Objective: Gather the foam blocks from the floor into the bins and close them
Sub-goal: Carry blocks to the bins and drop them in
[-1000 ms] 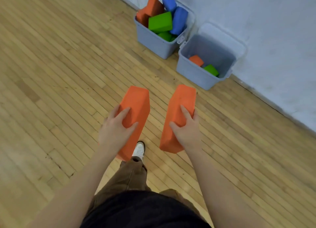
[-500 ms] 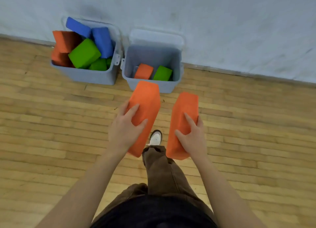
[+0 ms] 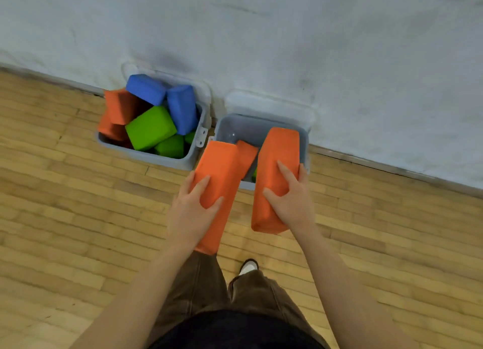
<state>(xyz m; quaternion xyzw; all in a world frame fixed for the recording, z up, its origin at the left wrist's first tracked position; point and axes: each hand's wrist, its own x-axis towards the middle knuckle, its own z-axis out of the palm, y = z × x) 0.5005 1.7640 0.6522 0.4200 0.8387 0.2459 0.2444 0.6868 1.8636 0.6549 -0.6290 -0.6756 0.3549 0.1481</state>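
My left hand (image 3: 192, 212) grips one long orange foam block (image 3: 222, 165), and my right hand (image 3: 290, 202) grips a second orange block (image 3: 278, 152). Both blocks hang over the near rim of the right grey bin (image 3: 230, 129), their far ends above its opening. Inside that bin an orange block (image 3: 247, 152) and a sliver of a green one (image 3: 254, 174) show between the held blocks. The left grey bin (image 3: 167, 159) is heaped with blue, green and orange blocks. Each bin's lid is hinged back against the wall.
Both bins stand on the wooden floor against a white wall (image 3: 261, 34) with a baseboard. My legs and one white shoe (image 3: 248, 266) are directly below the hands. Bare floorboards stretch to the left and right.
I have stepped closer to the bins and the view has tilted. Both orange blocks have moved forward from in front of the right bin to over its opening.
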